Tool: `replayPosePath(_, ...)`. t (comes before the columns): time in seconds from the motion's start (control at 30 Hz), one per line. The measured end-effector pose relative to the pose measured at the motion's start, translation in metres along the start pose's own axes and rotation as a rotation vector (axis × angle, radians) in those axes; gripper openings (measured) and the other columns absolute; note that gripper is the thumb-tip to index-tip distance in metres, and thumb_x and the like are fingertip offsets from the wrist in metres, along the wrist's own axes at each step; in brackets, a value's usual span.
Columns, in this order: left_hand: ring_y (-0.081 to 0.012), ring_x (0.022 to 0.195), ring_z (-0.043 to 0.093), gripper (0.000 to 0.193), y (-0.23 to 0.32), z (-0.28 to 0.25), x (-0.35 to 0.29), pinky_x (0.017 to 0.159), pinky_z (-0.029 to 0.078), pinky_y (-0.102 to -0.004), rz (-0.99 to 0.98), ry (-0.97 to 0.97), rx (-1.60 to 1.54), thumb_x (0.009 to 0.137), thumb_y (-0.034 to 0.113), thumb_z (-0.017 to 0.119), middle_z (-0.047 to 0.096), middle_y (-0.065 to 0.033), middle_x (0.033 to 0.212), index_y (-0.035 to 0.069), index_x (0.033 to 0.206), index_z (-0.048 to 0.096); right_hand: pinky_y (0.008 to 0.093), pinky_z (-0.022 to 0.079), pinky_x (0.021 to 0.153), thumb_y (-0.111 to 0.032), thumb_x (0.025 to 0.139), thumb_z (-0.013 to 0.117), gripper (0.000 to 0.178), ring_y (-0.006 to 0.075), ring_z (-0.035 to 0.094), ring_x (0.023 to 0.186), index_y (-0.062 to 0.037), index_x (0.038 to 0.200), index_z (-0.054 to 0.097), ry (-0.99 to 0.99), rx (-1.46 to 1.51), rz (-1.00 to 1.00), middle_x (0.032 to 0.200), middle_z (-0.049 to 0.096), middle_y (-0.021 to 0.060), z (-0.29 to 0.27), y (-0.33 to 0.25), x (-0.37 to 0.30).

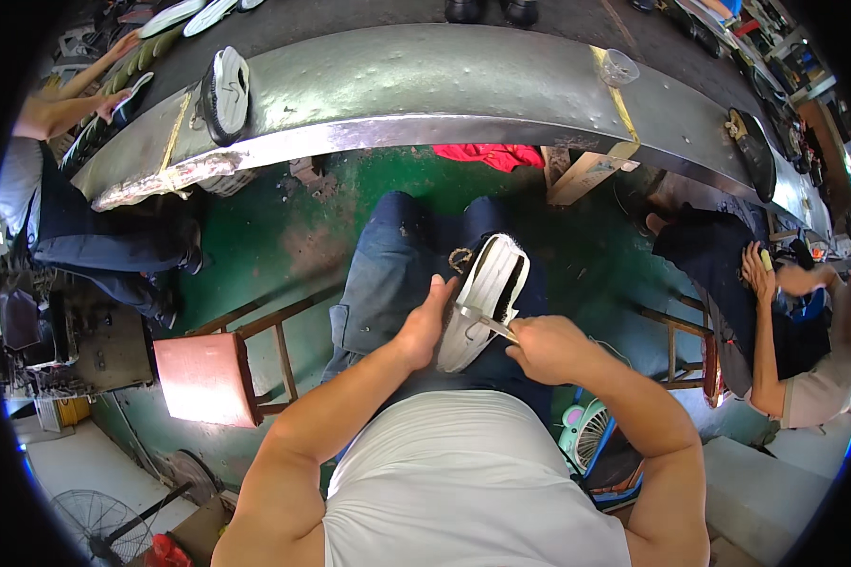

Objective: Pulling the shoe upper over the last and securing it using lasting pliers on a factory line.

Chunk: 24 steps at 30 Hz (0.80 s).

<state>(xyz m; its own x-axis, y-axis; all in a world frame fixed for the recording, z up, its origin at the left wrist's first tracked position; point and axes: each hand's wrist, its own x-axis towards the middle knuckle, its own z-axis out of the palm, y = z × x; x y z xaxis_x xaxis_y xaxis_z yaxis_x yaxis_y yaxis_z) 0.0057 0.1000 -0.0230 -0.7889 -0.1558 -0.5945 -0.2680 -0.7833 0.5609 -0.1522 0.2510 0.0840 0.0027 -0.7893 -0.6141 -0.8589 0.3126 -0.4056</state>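
Observation:
A shoe point(467, 333) rests bottom up across my thighs, its pale underside showing white edges and a dark opening. A loop of cord point(460, 259) sticks out beside its far end. Pressed along the shoe's left side is my left hand point(425, 324), thumb up and the other fingers mostly hidden behind it. My right hand point(550, 349) is closed around the handle of a small hammer-like metal tool point(482, 319). The tool's silver head lies over the middle of the shoe's underside; whether it touches cannot be made out.
A long metal bench point(378, 85) runs ahead, carrying a black-and-white shoe point(227, 94), a clear cup point(619, 68) and a dark shoe point(753, 151). Stools point(203, 376) stand at left and right. Co-workers sit on both sides. A small green fan point(584, 433) is by my right hip.

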Motion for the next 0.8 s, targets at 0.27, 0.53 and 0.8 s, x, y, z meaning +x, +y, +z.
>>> replayPosePath(0.27,-0.0393,0.117,0.062,0.057,-0.006,-0.013,0.020,0.102,0.047,-0.0413,0.294,0.491,0.892,0.108,0.041,0.028,0.064,-0.0243,0.126,0.000,0.136,0.056,0.0498,0.050,0.086,-0.019,0.091,0.062,0.029,0.0437,0.062,0.099,0.0019,0.110,0.054,0.205,0.342,0.043,0.105,0.064,0.0266,0.034,0.001,0.007)
replayPosePath(0.53,-0.0436,0.106,0.064,0.043,-0.003,-0.010,0.018,0.095,0.053,-0.0452,0.799,0.384,1.128,0.104,0.024,0.043,0.055,-0.0252,0.137,0.009,0.143,0.050,0.0487,0.052,0.083,-0.012,0.091,0.062,0.031,0.0428,0.064,0.096,-0.0013,0.119,0.055,0.556,0.256,0.162,0.107,0.065,0.0222,0.054,0.028,0.027)
replayPosePath(0.8,-0.0450,0.100,0.066,0.057,0.023,-0.001,0.013,0.085,0.058,-0.0454,0.465,0.059,1.574,0.102,0.022,0.047,0.035,-0.0255,0.154,0.016,0.156,0.029,0.0454,0.052,0.076,-0.021,0.095,0.061,0.024,0.0397,0.067,0.083,0.0010,0.105,0.061,0.125,0.662,0.196,0.084,0.067,0.0197,0.014,0.062,0.004)
